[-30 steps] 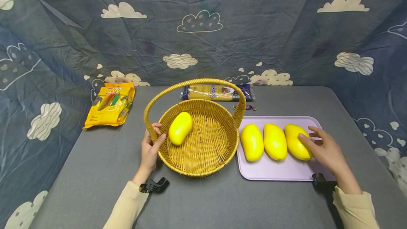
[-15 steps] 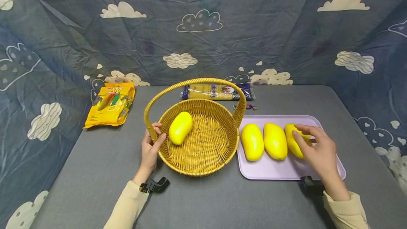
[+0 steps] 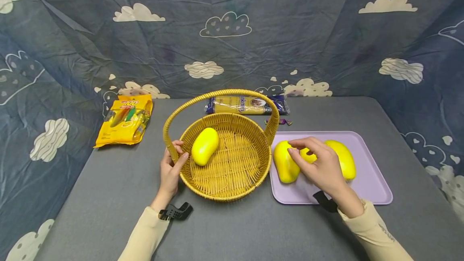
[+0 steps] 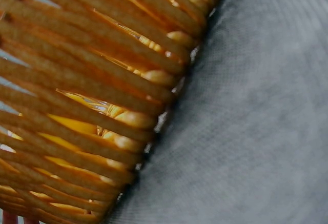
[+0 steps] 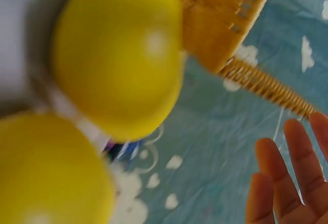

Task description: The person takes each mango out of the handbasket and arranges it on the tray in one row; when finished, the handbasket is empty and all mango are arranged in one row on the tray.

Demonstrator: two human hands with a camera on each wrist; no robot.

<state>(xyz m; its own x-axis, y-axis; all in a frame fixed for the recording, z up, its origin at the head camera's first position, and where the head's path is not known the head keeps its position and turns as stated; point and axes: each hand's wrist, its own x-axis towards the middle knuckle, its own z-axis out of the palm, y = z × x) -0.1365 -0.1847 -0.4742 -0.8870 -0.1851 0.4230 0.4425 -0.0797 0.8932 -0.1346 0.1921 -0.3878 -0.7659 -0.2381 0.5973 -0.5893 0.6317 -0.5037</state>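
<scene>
My left hand [image 3: 171, 172] grips the golden wicker basket [image 3: 225, 197] at its left rim, beside the foot of the handle. One yellow mango [image 3: 205, 146] lies inside at the left; the left wrist view shows the woven wall [image 4: 92, 65] up close. Over the lilac tray [image 3: 369, 184], my right hand [image 3: 322, 168] hovers with nothing in it. It partly covers the middle mango [image 3: 307, 156], its fingertips overlapping the left mango [image 3: 284, 168]. The right mango [image 3: 342, 158] lies behind the hand. In the right wrist view, the fingers [image 5: 302, 167] are extended, apart from the fruit.
A yellow candy bag [image 3: 125, 122] lies at the back left. Behind the basket is a blue-and-yellow pasta packet [image 3: 239, 106], with a small purple wrapped candy [image 3: 282, 122] near it. A cloud-patterned cloth [image 3: 232, 51] hangs behind the grey table [image 3: 235, 233].
My right hand has moved left, from the right mango across the middle one toward the left one. The three mangoes on the tray stay in place. The left hand and basket have not moved.
</scene>
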